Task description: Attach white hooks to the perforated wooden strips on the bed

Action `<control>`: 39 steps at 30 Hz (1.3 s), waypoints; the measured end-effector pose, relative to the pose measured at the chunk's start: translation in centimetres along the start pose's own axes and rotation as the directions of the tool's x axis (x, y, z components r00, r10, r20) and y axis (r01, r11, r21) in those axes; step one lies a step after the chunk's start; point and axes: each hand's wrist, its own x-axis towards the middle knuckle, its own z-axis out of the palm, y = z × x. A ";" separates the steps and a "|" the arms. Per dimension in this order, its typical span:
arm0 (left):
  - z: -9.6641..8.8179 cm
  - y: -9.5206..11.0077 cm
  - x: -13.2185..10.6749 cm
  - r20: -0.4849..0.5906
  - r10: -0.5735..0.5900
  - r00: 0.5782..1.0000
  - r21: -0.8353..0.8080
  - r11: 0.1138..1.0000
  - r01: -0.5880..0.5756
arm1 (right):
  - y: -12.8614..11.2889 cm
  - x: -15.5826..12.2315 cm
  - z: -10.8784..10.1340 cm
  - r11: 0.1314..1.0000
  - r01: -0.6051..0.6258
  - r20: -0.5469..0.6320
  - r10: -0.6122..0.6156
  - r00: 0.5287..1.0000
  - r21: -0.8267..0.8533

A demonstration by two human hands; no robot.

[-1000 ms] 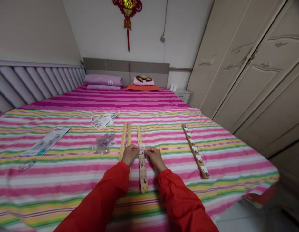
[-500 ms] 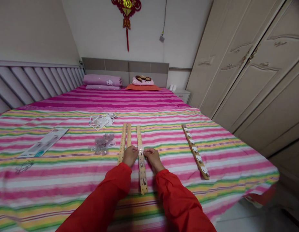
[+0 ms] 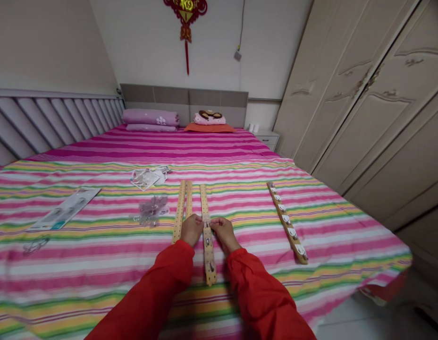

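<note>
A pale perforated strip point(image 3: 204, 200) lies lengthwise on the striped bed sheet in front of me. Two clear hooks with metal prongs point(image 3: 207, 242) sit on its near half. Farther up the strip, a third clear adhesive hook point(image 3: 206, 224) is pinched at its edges between both hands. My left hand point(image 3: 192, 230) is closed on its left side, fingertips over the strip. From the right, my right hand point(image 3: 223, 230) pinches the opposite edge with thumb and forefinger. Two more perforated strips point(image 3: 180, 208) lie side by side, partly hidden by my left hand.
Loose clear hooks point(image 3: 152, 210) are heaped to the left, with crumpled plastic packaging point(image 3: 150, 177) behind them. A long hook packet point(image 3: 66, 208) lies farther left. On the right rests a brown strip with several white hooks point(image 3: 286, 219). The bed edge drops off beyond it.
The hook between my fingers now lies flatter against the strip, its metal prong pointing toward me. My hands have barely shifted.
</note>
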 end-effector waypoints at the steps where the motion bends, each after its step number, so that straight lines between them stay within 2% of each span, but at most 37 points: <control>1: 0.0 0.1 -0.1 -0.008 -0.001 1.000 0.012 1.000 0.001 | 0.0 0.0 0.0 1.000 0.001 0.003 -0.001 1.000 0.002; 5: -0.2 0.5 -0.6 -0.006 0.022 1.000 0.020 1.000 -0.022 | 0.4 0.3 0.0 1.000 -0.014 0.005 0.014 1.000 0.023; 10: -0.5 0.7 -0.9 0.051 0.146 0.988 -0.001 0.989 -0.146 | 1.2 0.9 -0.1 0.999 0.031 0.052 -0.033 0.998 0.024; 15: -0.3 0.4 -0.8 0.166 0.216 0.962 0.105 0.966 -0.235 | 1.2 1.1 -0.6 0.974 0.196 0.208 -0.169 0.963 -0.117; 21: -0.1 -0.2 -0.5 0.189 0.240 0.952 0.032 0.968 -0.251 | 0.7 0.8 -0.8 0.875 0.342 0.283 -0.251 0.926 -0.343; 24: 0.1 -0.3 -0.3 0.193 0.233 0.953 0.067 0.966 -0.249 | 0.8 1.0 -0.7 0.861 0.342 0.289 -0.242 0.926 -0.375; 29: 0.2 -0.3 -0.2 0.180 0.212 0.961 0.072 0.971 -0.228 | 0.9 1.4 -1.0 0.899 0.310 0.316 -0.210 0.925 -0.308; 34: 0.0 0.0 -0.7 0.118 0.231 0.966 -0.050 0.973 -0.227 | 1.1 1.1 -1.3 0.955 0.213 0.212 -0.169 0.962 -0.206; 39: -0.2 0.5 -1.0 0.106 0.207 0.973 0.006 0.978 -0.209 | 1.0 0.3 -1.2 0.951 0.239 0.301 -0.173 0.938 -0.196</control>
